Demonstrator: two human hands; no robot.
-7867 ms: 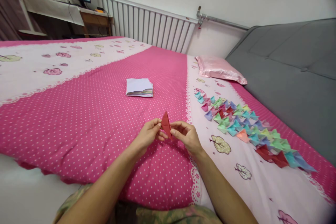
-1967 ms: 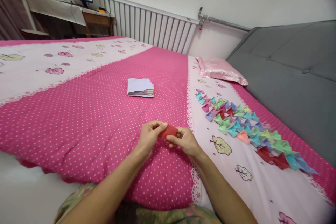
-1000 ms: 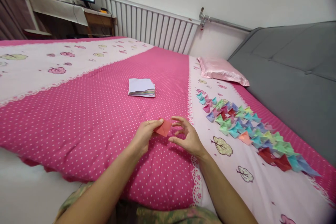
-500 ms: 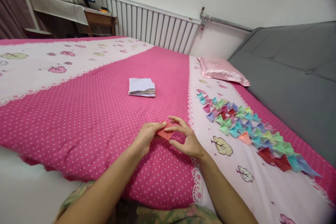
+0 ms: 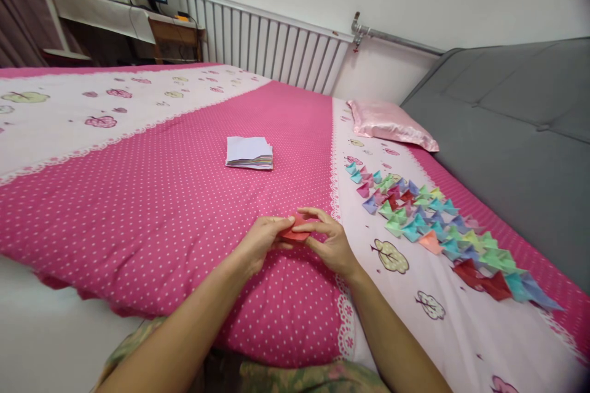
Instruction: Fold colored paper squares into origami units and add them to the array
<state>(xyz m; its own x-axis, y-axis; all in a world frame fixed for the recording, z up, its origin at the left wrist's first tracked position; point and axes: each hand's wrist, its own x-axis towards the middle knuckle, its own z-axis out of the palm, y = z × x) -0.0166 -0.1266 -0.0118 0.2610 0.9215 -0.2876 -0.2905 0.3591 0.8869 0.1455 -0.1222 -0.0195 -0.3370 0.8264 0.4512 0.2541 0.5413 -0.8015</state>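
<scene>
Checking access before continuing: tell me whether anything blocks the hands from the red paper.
Nothing visible does: the left hand pinches the red paper, and the right hand touches it. The stack lies apart, beyond them.

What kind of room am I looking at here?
Most likely a bedroom: a wide pink patterned bedspread fills the view, a pink satin pillow lies on it, and a padded grey headboard rises along the right side.
</scene>
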